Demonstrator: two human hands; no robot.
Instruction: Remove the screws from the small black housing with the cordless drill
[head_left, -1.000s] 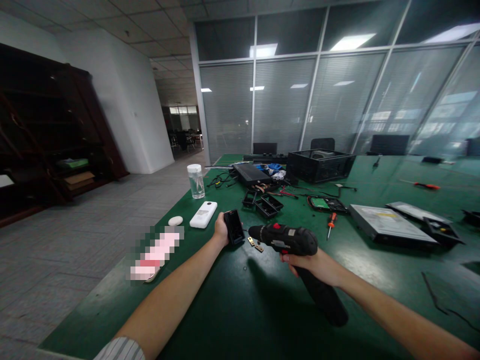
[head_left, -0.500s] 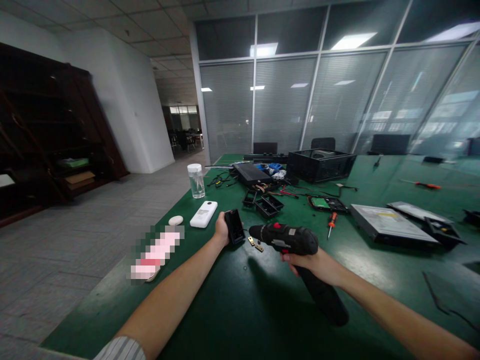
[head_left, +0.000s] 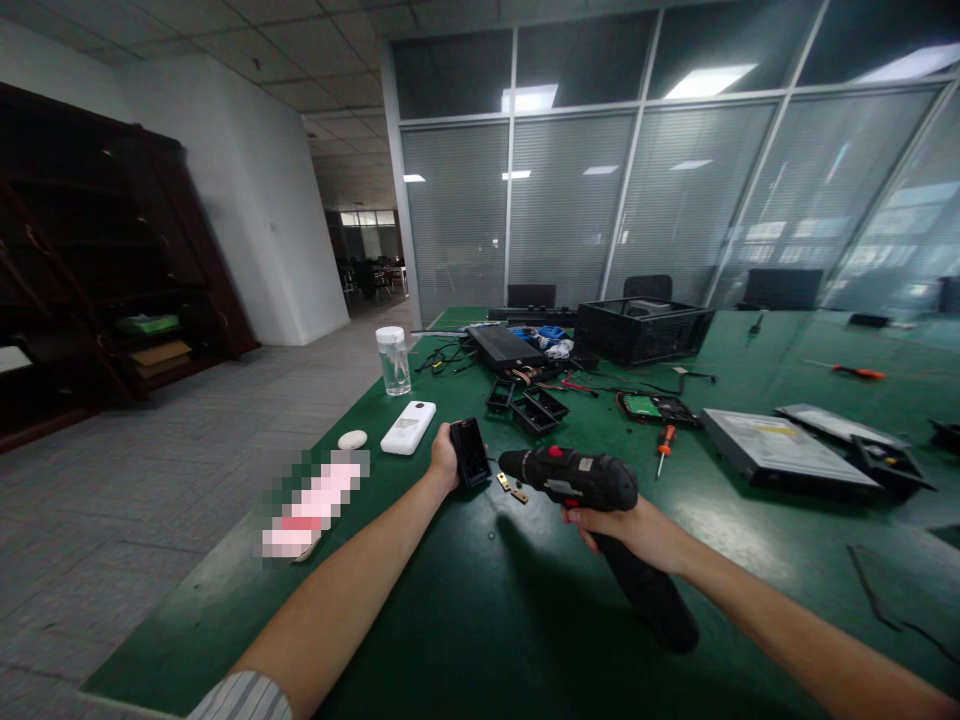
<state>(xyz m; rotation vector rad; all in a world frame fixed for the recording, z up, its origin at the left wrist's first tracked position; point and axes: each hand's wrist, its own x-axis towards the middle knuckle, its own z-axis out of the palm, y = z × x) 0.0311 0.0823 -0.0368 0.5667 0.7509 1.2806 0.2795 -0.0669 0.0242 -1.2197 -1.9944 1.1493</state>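
My left hand is closed around the left side of a small black rectangular plastic housing, held tilted up over the green table. In my right hand is a black cordless drill with red accents, gripped by its handle. Its chuck points left, and the thin bit reaches the right side of the housing; whether it sits in a screw I cannot tell. Two small brass-coloured metal pieces lie below the chuck. A tiny round part rests nearer to me.
Black plastic frames and tangled cables lie beyond my hands, near a black computer case. An orange screwdriver and a silver drive are at right. At left stand a water bottle and a white device.
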